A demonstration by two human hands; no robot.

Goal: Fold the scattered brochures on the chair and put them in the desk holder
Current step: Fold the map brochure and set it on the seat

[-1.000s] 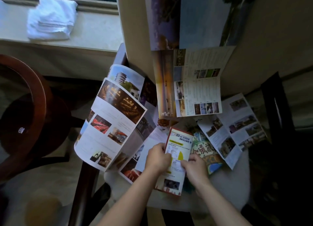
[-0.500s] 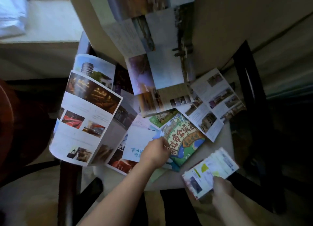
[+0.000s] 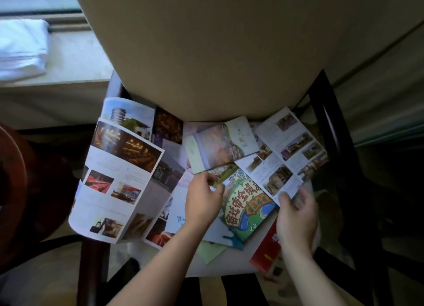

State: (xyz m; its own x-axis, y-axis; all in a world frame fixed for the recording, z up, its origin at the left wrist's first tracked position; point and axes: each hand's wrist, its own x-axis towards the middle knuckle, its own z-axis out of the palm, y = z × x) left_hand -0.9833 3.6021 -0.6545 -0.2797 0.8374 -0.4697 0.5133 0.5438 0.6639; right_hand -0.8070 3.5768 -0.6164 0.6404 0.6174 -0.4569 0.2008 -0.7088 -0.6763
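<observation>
Several unfolded brochures lie scattered on the chair seat (image 3: pixel 229 262). My left hand (image 3: pixel 203 204) pinches the upper left edge of the green cartoon map brochure (image 3: pixel 245 204) in the middle. At the lower corner of the white photo brochure (image 3: pixel 289 154), on the right, my right hand (image 3: pixel 297 218) pinches the paper with the thumb on top. A folded brochure with a red face (image 3: pixel 266 248) lies under my right wrist at the seat's front right. A large photo brochure (image 3: pixel 114 179) hangs over the left armrest. The desk holder is out of view.
The beige chair back (image 3: pixel 229 53) stands right behind the brochures, one pale brochure (image 3: pixel 220 145) at its foot. Dark wooden armrests (image 3: pixel 330 126) flank the seat. A round wooden table (image 3: pixel 13 179) is at left, a folded white cloth (image 3: pixel 20 51) on the window ledge.
My right hand carried the folded brochure to the right, set it on the seat's front right, then went up to the white photo brochure. The long brochure no longer leans on the backrest.
</observation>
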